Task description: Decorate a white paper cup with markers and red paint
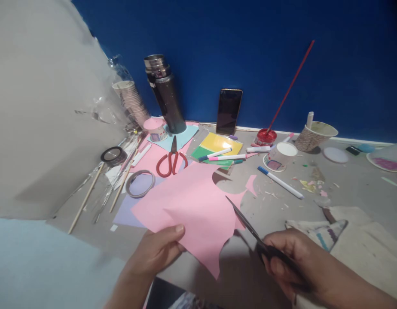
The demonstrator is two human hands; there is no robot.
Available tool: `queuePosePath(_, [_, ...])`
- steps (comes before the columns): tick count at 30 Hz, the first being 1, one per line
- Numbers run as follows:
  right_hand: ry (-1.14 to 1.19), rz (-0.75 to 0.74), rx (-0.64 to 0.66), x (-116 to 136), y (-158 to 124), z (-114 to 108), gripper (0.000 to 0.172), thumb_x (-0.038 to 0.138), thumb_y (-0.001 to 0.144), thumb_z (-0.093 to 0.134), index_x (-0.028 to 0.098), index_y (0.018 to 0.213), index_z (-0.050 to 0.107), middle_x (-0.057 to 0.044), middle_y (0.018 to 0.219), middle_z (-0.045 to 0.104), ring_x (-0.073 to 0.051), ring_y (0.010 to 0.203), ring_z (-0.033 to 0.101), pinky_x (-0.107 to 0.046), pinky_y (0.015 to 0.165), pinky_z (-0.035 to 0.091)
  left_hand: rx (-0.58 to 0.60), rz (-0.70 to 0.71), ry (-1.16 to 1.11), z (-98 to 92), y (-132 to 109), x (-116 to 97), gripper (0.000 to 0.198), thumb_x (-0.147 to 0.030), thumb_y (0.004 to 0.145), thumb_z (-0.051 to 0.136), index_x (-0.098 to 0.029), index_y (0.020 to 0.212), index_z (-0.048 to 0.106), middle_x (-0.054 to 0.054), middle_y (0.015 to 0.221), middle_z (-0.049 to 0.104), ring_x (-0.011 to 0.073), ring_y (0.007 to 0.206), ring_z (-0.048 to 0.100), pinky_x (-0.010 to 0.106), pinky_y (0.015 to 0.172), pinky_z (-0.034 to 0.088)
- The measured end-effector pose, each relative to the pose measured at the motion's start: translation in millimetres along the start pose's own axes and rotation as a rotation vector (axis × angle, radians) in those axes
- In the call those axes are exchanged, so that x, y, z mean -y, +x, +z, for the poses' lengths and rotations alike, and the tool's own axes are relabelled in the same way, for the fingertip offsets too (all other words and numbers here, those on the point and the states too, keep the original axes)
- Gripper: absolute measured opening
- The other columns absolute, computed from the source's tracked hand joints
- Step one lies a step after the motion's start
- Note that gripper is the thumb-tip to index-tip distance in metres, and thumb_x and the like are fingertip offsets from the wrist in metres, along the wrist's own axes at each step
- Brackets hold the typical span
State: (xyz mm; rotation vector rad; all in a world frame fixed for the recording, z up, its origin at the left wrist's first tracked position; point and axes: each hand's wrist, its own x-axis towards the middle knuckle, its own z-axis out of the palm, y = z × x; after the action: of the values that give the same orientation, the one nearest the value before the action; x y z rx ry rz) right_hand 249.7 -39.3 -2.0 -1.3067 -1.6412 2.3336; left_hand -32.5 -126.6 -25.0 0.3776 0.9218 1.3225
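Note:
Pink paper (188, 197) with curved cut-outs along its right side is pinched between the thumb and fingers of my left hand (163, 251). My right hand (288, 257) grips black-handled scissors (250, 225), whose blades point up and left, over the paper's right edge. A piece of the pink paper hangs just behind the blades; whether it is still joined I cannot tell. A small pink scrap (251, 185) lies beyond the sheet. Red-handled scissors (172, 161) rest behind the paper, near a roll of grey tape (140, 183) and a purple sheet (129, 212).
A dark flask (168, 98), a leaning phone (229, 111) and stacked paper cups (132, 103) stand at the back. Several markers (280, 182), a white cup (280, 156), a red pot (265, 136) with a stick and a patterned cup (314, 136) are behind and right. Cloth (362, 244) lies right.

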Motion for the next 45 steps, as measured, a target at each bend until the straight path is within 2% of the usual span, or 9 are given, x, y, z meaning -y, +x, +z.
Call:
queuePosePath(4, [-0.001, -0.011, 0.009, -1, 0, 0, 0.048, 0.064, 0.078, 0.068, 0.02, 0.064, 0.054, 0.004, 0.046, 0.046, -0.008, 0.046, 0.038, -0.024, 0.05, 0.026, -0.005, 0.007, -0.006, 0.5, 0, 1, 0.037, -0.024, 0.086, 0.08, -0.021, 0.124, 0.078, 0.013, 0.109, 0.083, 0.0412, 0.125, 0.071, 0.052, 0.105, 0.059])
queuePosePath(11, [0.061, -0.009, 0.025, 7, -3, 4, 0.073, 0.092, 0.063, 0.068, 0.02, 0.061, 0.054, 0.003, 0.047, 0.046, -0.008, 0.045, 0.036, -0.024, 0.049, 0.026, 0.031, -0.006, 0.074, -11.7, 1, 5, 0.017, -0.028, 0.088, 0.079, -0.017, 0.101, 0.083, 0.015, 0.096, 0.083, 0.0402, 0.117, 0.074, 0.045, 0.097, 0.062])
queuePosePath(13, [0.055, -0.004, 0.024, 9, -4, 4, 0.079, 0.098, 0.056, 0.066, 0.02, 0.062, 0.054, 0.002, 0.047, 0.047, -0.008, 0.046, 0.037, -0.025, 0.049, 0.027, 0.07, -0.006, 0.125, -18.7, 3, 8, 0.019, -0.034, 0.089, 0.078, -0.016, 0.096, 0.083, 0.015, 0.092, 0.082, 0.0388, 0.112, 0.076, 0.042, 0.092, 0.063])
queuePosePath(16, [0.031, 0.006, 0.018, 11, -5, 4, 0.083, 0.102, 0.052, 0.064, 0.02, 0.062, 0.054, 0.001, 0.048, 0.049, -0.009, 0.047, 0.038, -0.025, 0.05, 0.029, 0.126, 0.019, 0.156, -29.0, 8, 13, 0.031, -0.043, 0.088, 0.078, -0.017, 0.105, 0.081, 0.014, 0.096, 0.083, 0.0373, 0.108, 0.078, 0.042, 0.09, 0.064])
queuePosePath(21, [0.012, 0.009, 0.014, 12, -3, 3, 0.073, 0.092, 0.062, 0.069, 0.021, 0.062, 0.053, 0.002, 0.049, 0.048, -0.009, 0.049, 0.038, -0.024, 0.051, 0.031, 0.168, 0.024, 0.186, -36.0, 10, 16, 0.039, -0.043, 0.092, 0.073, -0.017, 0.12, 0.078, 0.014, 0.108, 0.083, 0.0361, 0.112, 0.077, 0.044, 0.099, 0.061])
queuePosePath(25, [-0.005, -0.009, 0.032, 4, -2, 1, 0.056, 0.072, 0.074, 0.072, 0.022, 0.062, 0.049, 0.004, 0.049, 0.044, -0.009, 0.049, 0.04, -0.024, 0.051, 0.03, 0.143, 0.041, 0.155, -27.5, 7, 9, 0.042, -0.039, 0.089, 0.077, -0.015, 0.124, 0.076, 0.014, 0.112, 0.082, 0.0384, 0.119, 0.074, 0.047, 0.104, 0.06])
queuePosePath(33, [-0.047, -0.02, 0.067, -7, 0, 1, 0.031, 0.042, 0.079, 0.063, 0.022, 0.061, 0.047, 0.005, 0.049, 0.044, -0.009, 0.049, 0.044, -0.022, 0.05, 0.028, 0.067, 0.088, -0.03, -9.2, 7, -5, 0.027, -0.03, 0.093, 0.072, -0.011, 0.11, 0.081, 0.015, 0.107, 0.083, 0.0379, 0.119, 0.074, 0.05, 0.11, 0.057])
queuePosePath(37, [-0.049, -0.012, 0.082, -9, 2, 1, 0.027, 0.039, 0.078, 0.062, 0.022, 0.062, 0.049, 0.006, 0.049, 0.045, -0.008, 0.048, 0.043, -0.022, 0.05, 0.027, -0.022, 0.143, -0.034, -6.8, 11, -5, 0.025, -0.027, 0.09, 0.075, -0.011, 0.109, 0.081, 0.014, 0.105, 0.084, 0.0369, 0.116, 0.076, 0.048, 0.109, 0.058])
queuePosePath(45, [-0.007, -0.014, 0.104, -15, 3, 0, 0.031, 0.047, 0.082, 0.066, 0.02, 0.07, 0.056, 0.006, 0.049, 0.047, -0.008, 0.048, 0.044, -0.022, 0.05, 0.026, 0.025, 0.093, -0.035, -4.4, 9, -3, 0.022, -0.028, 0.089, 0.076, -0.01, 0.099, 0.083, 0.015, 0.103, 0.084, 0.0391, 0.114, 0.076, 0.05, 0.105, 0.06])
